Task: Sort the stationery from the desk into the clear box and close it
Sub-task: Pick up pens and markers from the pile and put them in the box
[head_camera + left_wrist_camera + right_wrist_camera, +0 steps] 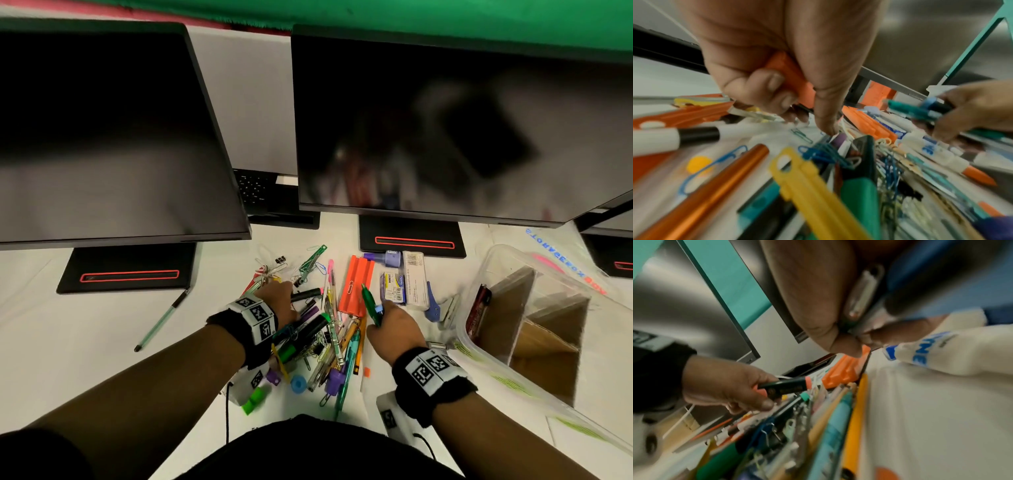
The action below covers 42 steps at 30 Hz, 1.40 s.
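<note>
A heap of pens, markers and paper clips (325,339) lies on the white desk between my hands. My left hand (291,301) grips a black highlighter with orange ends (306,294) at the heap's far left; the left wrist view shows my left hand (803,113) curled round its orange end (789,76). My right hand (380,315) holds a green pen (369,303) with a blue part, just right of the heap. In the right wrist view my right hand (851,337) pinches pens with a metal clip (865,292). The clear box (479,346) stands open at right with cardboard dividers.
Orange clip bars (356,287), two staple boxes (394,287), a purple bottle (387,258) and a blue staple remover (433,308) lie beyond my right hand. A lone pen (161,318) lies at left. Two monitors on black stands (411,236) close off the back of the desk.
</note>
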Each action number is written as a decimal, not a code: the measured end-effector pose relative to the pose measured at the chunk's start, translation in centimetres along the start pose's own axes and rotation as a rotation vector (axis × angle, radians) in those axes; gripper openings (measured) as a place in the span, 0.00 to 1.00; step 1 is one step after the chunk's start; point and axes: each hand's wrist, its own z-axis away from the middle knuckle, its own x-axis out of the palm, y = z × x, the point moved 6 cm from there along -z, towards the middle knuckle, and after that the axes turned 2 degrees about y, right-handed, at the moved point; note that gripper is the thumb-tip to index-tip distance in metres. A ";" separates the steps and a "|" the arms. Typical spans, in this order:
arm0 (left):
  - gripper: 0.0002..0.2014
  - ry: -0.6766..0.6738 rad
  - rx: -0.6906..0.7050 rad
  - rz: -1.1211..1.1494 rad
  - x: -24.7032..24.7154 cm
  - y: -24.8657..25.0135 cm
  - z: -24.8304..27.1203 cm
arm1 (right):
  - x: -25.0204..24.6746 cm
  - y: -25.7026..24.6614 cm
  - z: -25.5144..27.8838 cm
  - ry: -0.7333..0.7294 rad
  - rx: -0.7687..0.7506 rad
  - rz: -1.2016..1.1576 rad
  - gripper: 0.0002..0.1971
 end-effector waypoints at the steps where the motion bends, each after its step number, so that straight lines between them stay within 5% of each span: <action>1: 0.25 -0.003 -0.002 -0.020 0.1 0.0 0.0 | -0.1 -0.6 0.1 0.007 -0.043 -0.016 0.11; 5: 0.26 0.007 0.021 -0.010 0.4 0.3 0.1 | 0.7 -2.9 0.6 -0.031 -0.202 -0.055 0.09; 11: 0.21 0.001 0.101 -0.029 1.2 1.4 0.3 | 3.3 -3.9 1.1 -0.211 -0.244 0.104 0.25; 18: 0.23 0.015 0.099 -0.071 2.3 1.8 0.6 | 2.6 -3.1 0.6 -0.171 -0.221 0.161 0.19; 24: 0.14 -0.010 0.037 -0.010 1.2 0.6 0.5 | 0.7 -3.3 -1.3 -0.070 -0.152 0.050 0.05; 31: 0.11 0.205 -0.080 0.235 -2.6 -1.3 0.7 | 0.2 -5.3 -3.6 0.020 -0.087 0.015 0.12; 36: 0.09 0.179 -0.135 0.173 -2.9 -2.6 0.4 | 1.0 -7.9 -4.7 0.011 -0.094 0.150 0.14; 42: 0.20 0.184 -0.097 0.047 -1.7 -2.0 0.0 | 1.0 -8.4 -5.4 0.001 -0.151 0.269 0.17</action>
